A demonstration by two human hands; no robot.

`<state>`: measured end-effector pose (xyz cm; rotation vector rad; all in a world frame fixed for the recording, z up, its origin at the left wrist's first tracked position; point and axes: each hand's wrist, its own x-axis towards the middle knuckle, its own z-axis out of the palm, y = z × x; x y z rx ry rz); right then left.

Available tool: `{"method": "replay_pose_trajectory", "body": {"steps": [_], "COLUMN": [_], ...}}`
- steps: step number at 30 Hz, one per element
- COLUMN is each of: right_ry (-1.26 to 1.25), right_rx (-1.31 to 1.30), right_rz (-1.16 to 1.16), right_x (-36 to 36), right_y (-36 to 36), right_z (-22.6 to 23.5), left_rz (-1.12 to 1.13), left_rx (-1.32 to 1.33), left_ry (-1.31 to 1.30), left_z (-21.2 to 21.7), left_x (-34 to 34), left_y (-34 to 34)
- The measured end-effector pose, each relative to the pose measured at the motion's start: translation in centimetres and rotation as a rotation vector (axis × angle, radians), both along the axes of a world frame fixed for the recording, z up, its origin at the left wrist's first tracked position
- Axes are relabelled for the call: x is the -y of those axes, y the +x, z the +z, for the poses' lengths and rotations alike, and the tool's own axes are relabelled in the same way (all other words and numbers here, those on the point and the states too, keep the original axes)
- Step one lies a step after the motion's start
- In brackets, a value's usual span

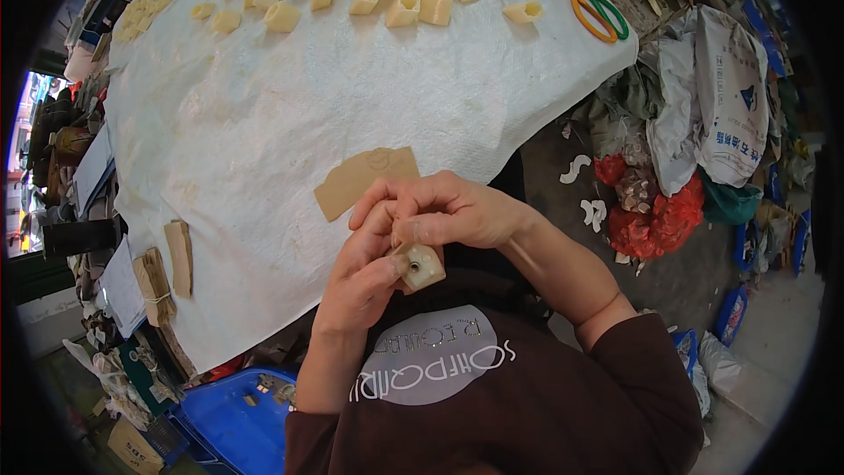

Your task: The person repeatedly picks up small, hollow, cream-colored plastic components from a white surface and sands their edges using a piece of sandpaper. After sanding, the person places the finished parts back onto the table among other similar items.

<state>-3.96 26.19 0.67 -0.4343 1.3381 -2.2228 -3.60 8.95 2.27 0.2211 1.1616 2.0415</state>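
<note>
Close to my body, my left hand (362,274) is closed around a small cream-coloured angular block (425,269) with a dark round hole in its face. My right hand (453,209) curls over from the other side, its thumb and fingers pinched together just above the block. Whatever lies between those fingertips is hidden. Just beyond both hands, a brown piece of cardboard (356,183) with one curved edge lies flat on the white sheet (255,149). Many pale yellow hollow blocks (403,9) stand and lie at the table's far side.
Scissors with orange and green handles (598,18) lie at the far right of the sheet. Bundled cardboard strips (155,288) sit at the left edge. A blue bin (233,427) stands lower left. Red plastic bags (655,224) and white sacks (730,97) crowd the right.
</note>
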Motion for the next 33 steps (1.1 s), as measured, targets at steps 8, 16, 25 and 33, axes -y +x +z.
{"method": "replay_pose_trajectory", "body": {"steps": [8,16,25,33], "right_ry": [0.101,-0.301,0.239,-0.176], "right_rx": [-0.097,0.316,-0.189,0.126], "right_rz": [-0.151,-0.105,-0.383,-0.237], "right_x": [0.5,1.2,1.9,1.5], "right_y": [0.8,2.1,2.8,2.6], "right_z": [0.7,-0.2,0.3,-0.9], "left_rz": [-0.061,0.066,0.06,0.167], "left_rx": [0.101,0.023,0.023,0.106], "left_ry": [0.021,-0.094,-0.15,0.037], "left_z": [-0.1,0.9,0.1,-0.1], "left_x": [0.4,-0.5,-0.3,-1.0], "left_y": [-0.4,-0.3,0.3,0.0]}}
